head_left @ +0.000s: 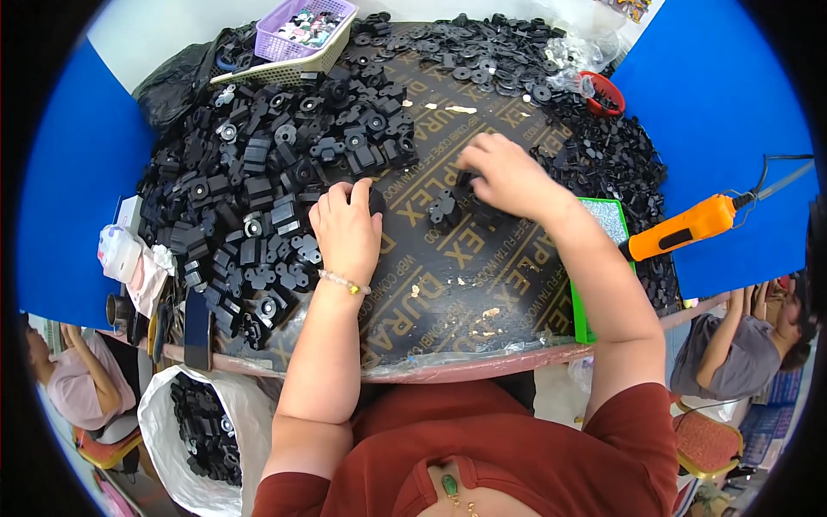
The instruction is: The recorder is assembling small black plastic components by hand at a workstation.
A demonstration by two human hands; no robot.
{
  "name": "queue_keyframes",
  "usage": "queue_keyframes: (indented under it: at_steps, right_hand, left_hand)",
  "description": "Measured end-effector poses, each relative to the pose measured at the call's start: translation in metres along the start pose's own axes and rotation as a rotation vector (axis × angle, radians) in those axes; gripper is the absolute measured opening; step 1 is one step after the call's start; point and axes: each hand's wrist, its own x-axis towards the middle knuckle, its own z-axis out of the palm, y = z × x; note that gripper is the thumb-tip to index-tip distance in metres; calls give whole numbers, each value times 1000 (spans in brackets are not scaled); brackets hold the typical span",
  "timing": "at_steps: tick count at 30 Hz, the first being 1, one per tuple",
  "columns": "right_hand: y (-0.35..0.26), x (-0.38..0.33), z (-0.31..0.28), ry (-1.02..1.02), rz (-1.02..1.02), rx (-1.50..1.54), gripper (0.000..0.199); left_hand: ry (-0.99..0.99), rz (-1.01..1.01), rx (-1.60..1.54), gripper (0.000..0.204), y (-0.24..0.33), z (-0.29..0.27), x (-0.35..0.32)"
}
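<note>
Rust-red shirt (482, 448) nearest, surface (431, 323) beyond. Left hand (348, 231) curled at right edge of the left black-parts pile (258, 191); right hand (506, 178) bent over loose black parts (444, 211) mid-surface. Grip: can't tell either hand, fingertips partly hidden. Step looks like hand-sorting parts; next move probably calls for a clean pinch on one loose part, clear of its neighbours.

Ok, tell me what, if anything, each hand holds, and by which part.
Cannot be told: the left hand and right hand hide any grip; small black plastic parts lie close by.
</note>
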Motion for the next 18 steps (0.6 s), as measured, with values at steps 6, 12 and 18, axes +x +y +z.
queue_keyframes:
  at_steps: [6,12,18]
  right_hand:
    - [-33,-9,29,-160,-237,-13,52]
    - [-13,-15,21,49,-157,-8,30]
    - [66,-14,0,177,554,-362,29]
  left_hand:
    - [15,-197,-770,52,19,-6,3]
    - [-247,-460,-1613,41,16,2,-3]
    - [-459,-661,-2104,35,16,3,-4]
